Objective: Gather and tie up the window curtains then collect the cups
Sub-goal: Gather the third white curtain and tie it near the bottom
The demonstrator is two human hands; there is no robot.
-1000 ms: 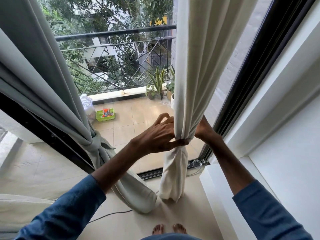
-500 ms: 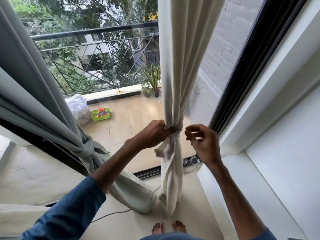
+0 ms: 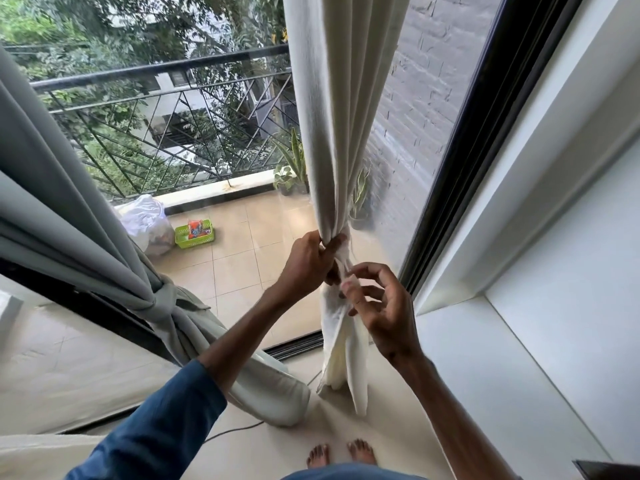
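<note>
The cream-white fabric curtain [image 3: 341, 116] hangs in long folds in front of the glass, drawn into a tight bunch. The left hand [image 3: 308, 263] grips it there, fingers curled round the gathered cloth. Just below and to the right of it, the right hand [image 3: 384, 310] pinches a loose fold of the same curtain between thumb and forefinger, its other fingers bent. Under both hands the curtain's tail drops to the pale floor [image 3: 398, 427]. Left of the left hand a grey curtain [image 3: 69, 209] is tied in a knot [image 3: 162, 303]. Beyond the glass, past that hand, stands a green plastic basket [image 3: 194, 234]. A black window frame [image 3: 460, 161] rises right of the right hand.
</note>
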